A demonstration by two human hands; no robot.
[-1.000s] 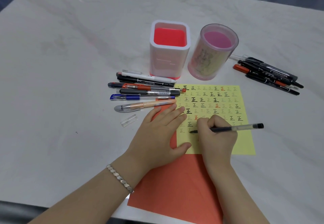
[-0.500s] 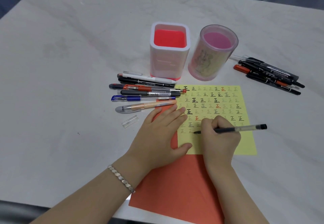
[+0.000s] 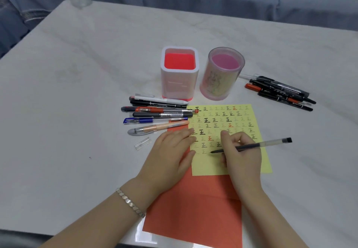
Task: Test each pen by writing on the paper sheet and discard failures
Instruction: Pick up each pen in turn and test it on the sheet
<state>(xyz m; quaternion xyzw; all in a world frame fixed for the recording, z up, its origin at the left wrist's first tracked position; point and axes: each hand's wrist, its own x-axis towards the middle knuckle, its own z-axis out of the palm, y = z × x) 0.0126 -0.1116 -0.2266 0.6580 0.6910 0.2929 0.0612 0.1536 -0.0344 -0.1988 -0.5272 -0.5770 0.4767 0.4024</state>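
Fingers of the right hand are pinching a slim, light, stiff clear-barrelled black pen near its tip, lower centre of frame, over yellow paper sheet; left hand is pressing flat.

My right hand holds a translucent plastic pen above the paper sheet, which is matt; beneath the sheet, the table is smooth, marble-patterned.

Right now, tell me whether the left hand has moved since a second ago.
Yes. The left hand drew leftward: its thumb, earlier onto the yellow sheet, now only reaches its left edge.
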